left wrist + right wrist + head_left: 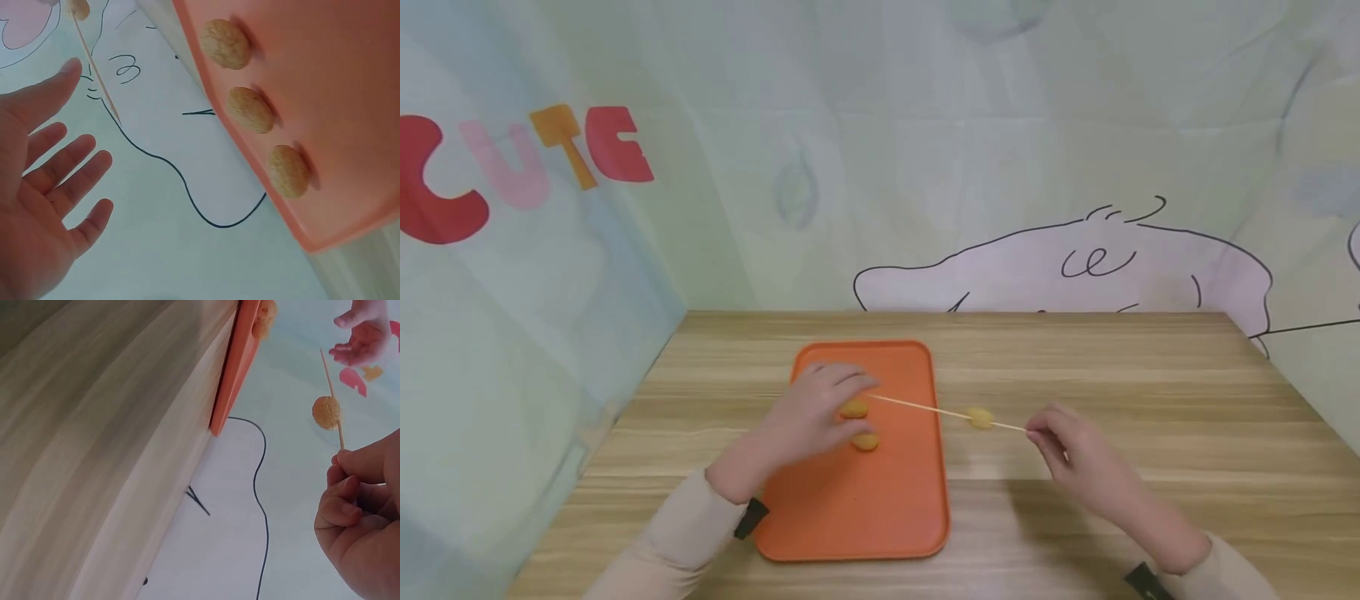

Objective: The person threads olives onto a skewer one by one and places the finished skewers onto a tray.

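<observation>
Between thumb and fingertips, my right hand (1078, 458) pinches one end of a thin wooden skewer (917, 406). One golden-brown oval fried ball (980, 417) is threaded on it, nearer to that hand; the right wrist view also shows this ball (326, 413). The skewer's bare end points left, toward my left hand (808, 417), which is held over an orange tray (857, 517) with its fingers spread and holding nothing. In the left wrist view, three similar balls lie in a row along the tray's edge: a top ball (225, 44), a middle ball (250, 110) and a lower ball (289, 171).
The tray lies on a wood-grain table (1150, 392), left of its middle. A printed cloth backdrop (910, 167) stands along the table's far and left sides, with coloured letters (580, 150) on the left. Black bands show near both sleeve cuffs.
</observation>
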Tool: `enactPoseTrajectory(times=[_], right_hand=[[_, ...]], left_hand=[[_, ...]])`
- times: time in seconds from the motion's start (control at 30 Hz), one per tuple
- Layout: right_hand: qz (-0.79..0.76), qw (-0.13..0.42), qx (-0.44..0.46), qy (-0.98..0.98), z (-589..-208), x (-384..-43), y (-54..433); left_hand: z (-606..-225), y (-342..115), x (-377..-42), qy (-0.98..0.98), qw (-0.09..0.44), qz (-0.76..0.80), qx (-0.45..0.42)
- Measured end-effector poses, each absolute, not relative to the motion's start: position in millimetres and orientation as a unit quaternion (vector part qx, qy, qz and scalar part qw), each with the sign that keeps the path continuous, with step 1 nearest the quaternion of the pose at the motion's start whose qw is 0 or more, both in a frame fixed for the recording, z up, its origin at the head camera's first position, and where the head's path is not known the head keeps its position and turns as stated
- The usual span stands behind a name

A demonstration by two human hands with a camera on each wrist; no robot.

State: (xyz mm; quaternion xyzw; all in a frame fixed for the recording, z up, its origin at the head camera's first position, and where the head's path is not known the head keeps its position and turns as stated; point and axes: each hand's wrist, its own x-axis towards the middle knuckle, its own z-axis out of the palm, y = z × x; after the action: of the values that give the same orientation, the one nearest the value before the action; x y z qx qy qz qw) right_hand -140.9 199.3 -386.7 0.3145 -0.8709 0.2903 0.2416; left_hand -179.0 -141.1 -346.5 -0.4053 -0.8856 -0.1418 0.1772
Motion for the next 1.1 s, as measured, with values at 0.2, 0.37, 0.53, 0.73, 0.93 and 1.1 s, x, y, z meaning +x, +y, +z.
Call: enactPoseTrajectory(times=[0.2, 0.37, 0.53, 0.73, 0.93, 1.1], right_hand=[[0.28, 0.251, 0.316, -0.871, -392, -140, 216], [0.284, 0.246, 0.309, -0.874, -398, -136, 228], [0.286, 0.242, 0.31, -0.874, -404, -132, 237], [0.287, 0.235, 0.305, -0.877, -408, -131, 243], [0.286, 0.231, 0.305, -0.878, -410, -130, 246], [0.282, 0.23, 0.305, -0.88, -408, -130, 246]], left_hand=[[-356, -145, -181, -0.895, 0.149, -0.153, -0.392], [-367, -144, -186, -0.905, 0.096, -0.169, -0.379], [-375, -140, -190, -0.909, 0.054, -0.161, -0.381], [-382, -137, -193, -0.914, -0.004, -0.152, -0.376], [-387, -136, -197, -0.922, -0.032, -0.138, -0.36], [-390, -133, -199, -0.926, -0.053, -0.124, -0.352]])
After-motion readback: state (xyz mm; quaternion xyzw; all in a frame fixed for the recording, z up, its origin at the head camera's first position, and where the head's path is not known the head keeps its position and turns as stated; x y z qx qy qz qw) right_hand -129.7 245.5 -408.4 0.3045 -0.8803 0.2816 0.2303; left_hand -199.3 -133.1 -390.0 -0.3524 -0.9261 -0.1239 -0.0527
